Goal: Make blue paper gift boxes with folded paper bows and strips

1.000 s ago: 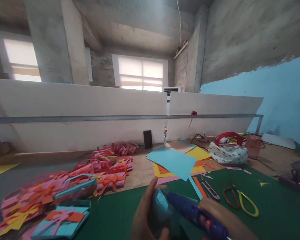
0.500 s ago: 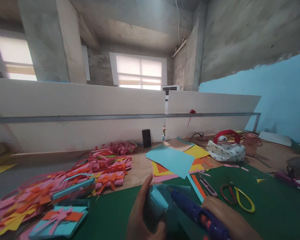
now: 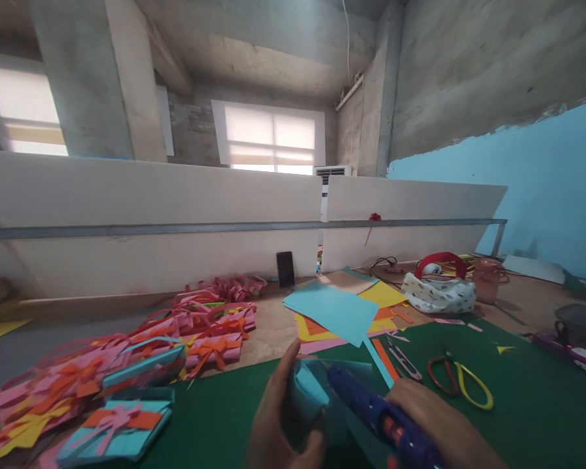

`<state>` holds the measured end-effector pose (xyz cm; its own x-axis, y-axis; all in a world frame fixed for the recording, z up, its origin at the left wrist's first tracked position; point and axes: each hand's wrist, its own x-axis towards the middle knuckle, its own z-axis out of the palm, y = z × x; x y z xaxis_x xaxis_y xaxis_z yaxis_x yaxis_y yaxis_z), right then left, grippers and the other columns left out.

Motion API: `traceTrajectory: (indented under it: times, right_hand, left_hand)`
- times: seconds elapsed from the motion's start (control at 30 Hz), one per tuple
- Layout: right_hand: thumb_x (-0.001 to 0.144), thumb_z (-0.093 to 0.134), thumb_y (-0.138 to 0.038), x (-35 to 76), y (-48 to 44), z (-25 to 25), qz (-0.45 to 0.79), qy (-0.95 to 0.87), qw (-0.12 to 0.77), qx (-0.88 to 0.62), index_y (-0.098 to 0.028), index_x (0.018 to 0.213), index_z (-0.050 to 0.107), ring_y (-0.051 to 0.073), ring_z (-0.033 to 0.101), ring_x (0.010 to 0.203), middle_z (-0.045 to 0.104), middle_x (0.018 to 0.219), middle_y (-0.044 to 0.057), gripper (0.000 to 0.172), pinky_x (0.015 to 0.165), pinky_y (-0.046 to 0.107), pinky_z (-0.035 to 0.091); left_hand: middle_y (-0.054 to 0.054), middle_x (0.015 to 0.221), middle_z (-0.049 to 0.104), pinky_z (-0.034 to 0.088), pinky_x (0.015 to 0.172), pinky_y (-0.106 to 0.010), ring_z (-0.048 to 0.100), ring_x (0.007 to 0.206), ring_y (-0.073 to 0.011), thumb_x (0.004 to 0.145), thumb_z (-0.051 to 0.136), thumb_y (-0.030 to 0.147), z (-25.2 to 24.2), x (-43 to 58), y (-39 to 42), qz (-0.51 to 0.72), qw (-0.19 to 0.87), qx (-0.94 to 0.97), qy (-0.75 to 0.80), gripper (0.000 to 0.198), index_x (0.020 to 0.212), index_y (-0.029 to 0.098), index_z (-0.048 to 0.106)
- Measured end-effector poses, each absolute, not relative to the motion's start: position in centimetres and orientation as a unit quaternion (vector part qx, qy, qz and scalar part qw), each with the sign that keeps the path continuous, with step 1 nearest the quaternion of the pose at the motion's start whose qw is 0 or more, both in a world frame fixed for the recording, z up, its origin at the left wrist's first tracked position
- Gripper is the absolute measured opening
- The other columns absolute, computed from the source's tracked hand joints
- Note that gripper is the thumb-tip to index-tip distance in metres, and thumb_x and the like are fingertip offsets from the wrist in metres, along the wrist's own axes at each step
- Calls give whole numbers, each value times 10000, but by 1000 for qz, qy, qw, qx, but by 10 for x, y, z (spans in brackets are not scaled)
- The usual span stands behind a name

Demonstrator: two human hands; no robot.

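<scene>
Folded blue paper (image 3: 310, 391) is gripped between the thumb and fingers of my left hand (image 3: 280, 417), low in the centre of the view over the green mat (image 3: 215, 417). My right hand (image 3: 434, 417) is closed around a dark blue glue gun (image 3: 376, 410). The gun points up and left, its nozzle at the upper edge of the folded paper; whether it touches is unclear. Beyond the hands lie blue sheets (image 3: 334, 309) on yellow, orange and pink paper. Narrow blue and orange strips (image 3: 385, 359) rest close to my right hand.
Pink and orange paper bags (image 3: 141, 345) are heaped at the left, with a blue bow-topped one (image 3: 120, 426) in front. On the right are scissors (image 3: 473, 385), a pink cutter (image 3: 405, 361), a white pouch (image 3: 439, 292) and a pink jug (image 3: 488, 280). A phone (image 3: 286, 269) leans on the partition.
The glue gun and my right hand have moved slightly left, bringing the nozzle closer to the folded paper. My left hand keeps its hold. The view has shifted a little.
</scene>
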<state>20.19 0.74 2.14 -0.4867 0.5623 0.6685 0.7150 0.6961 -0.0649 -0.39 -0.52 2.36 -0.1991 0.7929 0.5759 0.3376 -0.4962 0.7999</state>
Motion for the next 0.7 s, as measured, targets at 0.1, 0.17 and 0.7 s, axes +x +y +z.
traceTrajectory:
  times: [0.1, 0.17, 0.7]
  right_hand:
    - [804, 537, -295, 201, 7, 21, -106, -852, 343, -382, -232, 761, 491, 133, 531, 542, 575, 648, -16, 89, 498, 222, 383]
    - [782, 550, -258, 204, 5, 21, -102, -852, 330, -393, -233, 724, 490, 127, 517, 520, 563, 626, -22, 87, 473, 217, 367]
    - [769, 598, -335, 211, 13, 26, -33, -879, 298, -371, -238, 708, 556, 129, 583, 539, 624, 646, -22, 123, 476, 196, 441]
  left_hand:
    - [-62, 1232, 566, 447, 922, -299, 534, 1128, -236, 652, 500, 116, 23, -5, -5, 621, 175, 608, 462, 657, 1298, 211, 429]
    - [-61, 1252, 556, 448, 924, -297, 512, 1158, -241, 651, 500, 109, 23, -5, -5, 625, 172, 607, 460, 656, 1294, 219, 437]
    - [-38, 1194, 592, 465, 899, -297, 543, 1114, -239, 644, 493, 92, 26, -5, -5, 632, 150, 606, 460, 650, 1275, 244, 464]
